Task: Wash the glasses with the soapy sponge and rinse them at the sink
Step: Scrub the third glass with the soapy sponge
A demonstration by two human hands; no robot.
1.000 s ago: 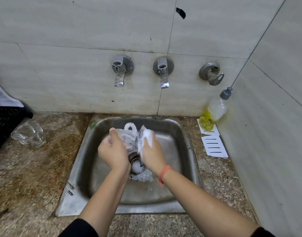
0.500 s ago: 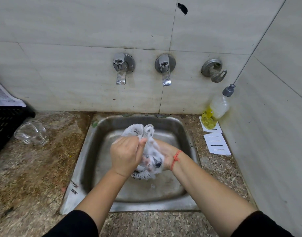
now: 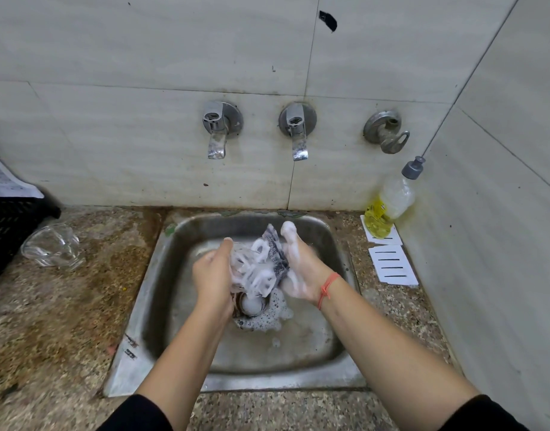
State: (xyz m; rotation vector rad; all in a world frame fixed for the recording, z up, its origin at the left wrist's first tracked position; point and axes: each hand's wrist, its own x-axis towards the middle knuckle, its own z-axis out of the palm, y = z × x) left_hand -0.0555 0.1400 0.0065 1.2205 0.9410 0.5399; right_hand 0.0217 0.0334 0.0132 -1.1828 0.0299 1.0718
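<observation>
One foam-blurred glass (image 3: 251, 269) in curled left hand (image 3: 213, 275); straight-fingered right hand (image 3: 301, 269) flat against sponge (image 3: 275, 253); over sink (image 3: 136, 353)

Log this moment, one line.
soaping | left hand grips glass | right hand presses sponge against it | over sink | not rinsed
</observation>
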